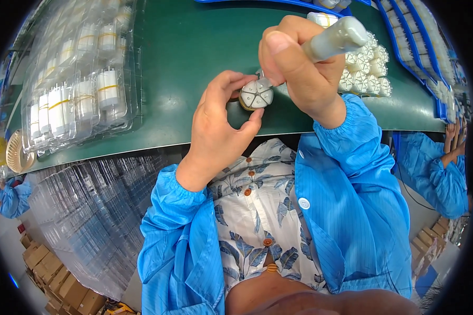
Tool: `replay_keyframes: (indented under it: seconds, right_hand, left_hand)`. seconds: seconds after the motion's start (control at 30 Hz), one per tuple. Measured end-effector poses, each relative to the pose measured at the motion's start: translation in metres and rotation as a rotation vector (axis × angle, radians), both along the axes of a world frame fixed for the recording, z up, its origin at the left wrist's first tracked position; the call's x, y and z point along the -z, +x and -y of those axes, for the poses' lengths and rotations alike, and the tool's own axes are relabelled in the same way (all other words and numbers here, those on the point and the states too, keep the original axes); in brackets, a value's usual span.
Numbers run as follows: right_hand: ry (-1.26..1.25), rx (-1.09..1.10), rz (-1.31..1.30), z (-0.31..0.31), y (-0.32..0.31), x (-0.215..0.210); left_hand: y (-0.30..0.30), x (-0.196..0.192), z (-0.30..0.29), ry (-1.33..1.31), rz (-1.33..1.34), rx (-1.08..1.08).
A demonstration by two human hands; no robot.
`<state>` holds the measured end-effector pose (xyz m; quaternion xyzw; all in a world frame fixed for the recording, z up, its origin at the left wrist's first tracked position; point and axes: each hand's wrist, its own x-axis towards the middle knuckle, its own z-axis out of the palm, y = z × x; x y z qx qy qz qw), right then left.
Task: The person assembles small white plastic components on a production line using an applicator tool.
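Note:
Above the near part of the green table, my left hand (215, 123) holds a small round part (257, 95) between thumb and fingers. Its white end face, split into wedge-shaped segments by dark lines, is turned up toward me. My right hand (307, 71) is closed around a hand tool with a thick, pale handle (337, 39). The handle slants up to the right, and its lower end comes down to the far right rim of the round part. My fingers partly cover that working end, so the tool's exact kind is unclear.
Clear plastic trays (79, 79) of white cylinders with yellow bands are stacked at left. More round segmented parts (365, 68) stand grouped beyond my right hand. Blue trays (412, 47) line the right side. Plastic trays (97, 210) and cardboard boxes (58, 273) are piled lower left. Co-workers (436, 168) sit nearby.

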<state>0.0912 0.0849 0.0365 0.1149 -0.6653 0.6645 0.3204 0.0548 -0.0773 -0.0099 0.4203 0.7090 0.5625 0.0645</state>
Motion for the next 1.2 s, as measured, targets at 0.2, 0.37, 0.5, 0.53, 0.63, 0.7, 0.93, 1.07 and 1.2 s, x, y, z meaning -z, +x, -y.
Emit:
replay_keyframes:
  seconds: [0.2,0.37,0.5,0.53,0.63,0.7,0.93,1.07,1.2]
  right_hand:
    - [0.186,-0.009,-0.005,-0.007,0.002,0.005]
    - [0.194,0.003,0.002,-0.007,0.003,0.006]
    - [0.190,-0.006,0.002,-0.004,0.002,0.008]
    - [0.180,-0.003,0.006,-0.003,0.001,0.008]
    - [0.043,0.011,0.062,-0.002,0.002,0.009]
    - [-0.077,-0.005,-0.045,-0.005,0.008,0.000]
    - [-0.062,0.129,0.221,0.000,0.074,-0.018]
    - [0.163,0.144,0.512,0.020,0.085,-0.003]
    - [0.247,0.194,0.462,0.031,0.084,0.006]
  left_hand:
    - [-0.003,0.004,0.001,-0.020,-0.001,0.027]
    - [-0.004,0.007,0.002,-0.008,0.021,0.039]
    - [-0.004,0.002,0.002,-0.014,-0.020,0.038]
    - [-0.004,-0.004,0.002,-0.045,-0.018,0.043]
    - [-0.009,-0.003,0.004,-0.109,-0.039,0.068]
    - [-0.012,-0.001,0.005,-0.145,-0.065,0.080]
    - [-0.022,-0.007,0.027,0.497,1.091,0.430]
    - [-0.020,-0.013,0.030,0.587,1.034,0.515]
    - [-0.016,-0.012,0.031,0.621,1.002,0.599]
